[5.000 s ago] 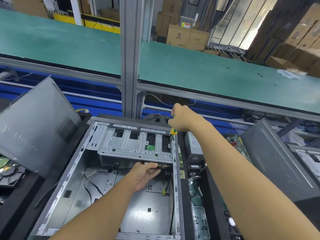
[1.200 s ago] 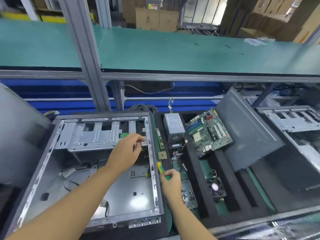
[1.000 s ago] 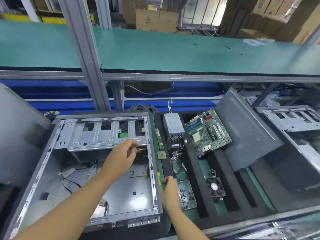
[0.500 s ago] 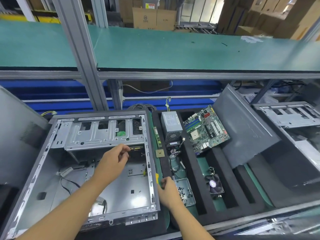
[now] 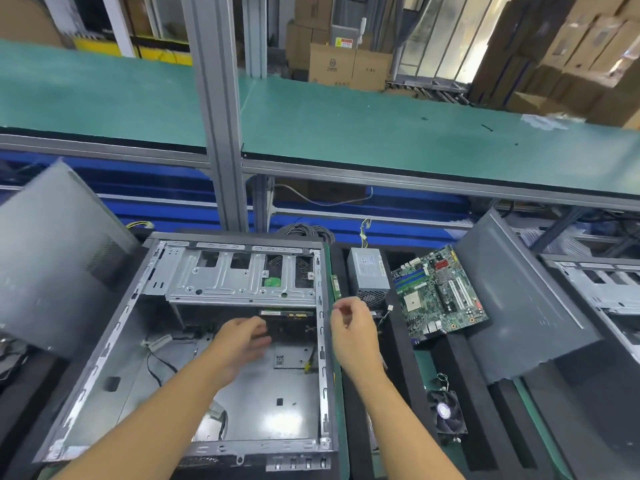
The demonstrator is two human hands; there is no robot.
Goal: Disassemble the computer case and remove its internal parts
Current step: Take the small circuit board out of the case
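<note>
Grey sheet-steel computer case (image 5: 322,375) lies open on the black foam bench (image 5: 407,382), with a perforated drive cage (image 5: 239,278) across its far end. The left hand (image 5: 242,341) hovers inside with loose fingers. The right hand (image 5: 353,330), loosely curled and empty, is over the right rim. A green motherboard (image 5: 440,296) and boxy power supply (image 5: 369,275) lie alongside.

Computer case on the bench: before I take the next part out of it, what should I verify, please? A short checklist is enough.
1. The motherboard is out of the computer case: ok, it lies on the foam tray.
2. The power supply is out: ok, beside the motherboard.
3. The drive under the drive cage is out: not ok.
4. The drive is unfastened: cannot tell.
5. The left hand and right hand hold no tool: ok.
6. The black cable is cleared: not ok.
</note>
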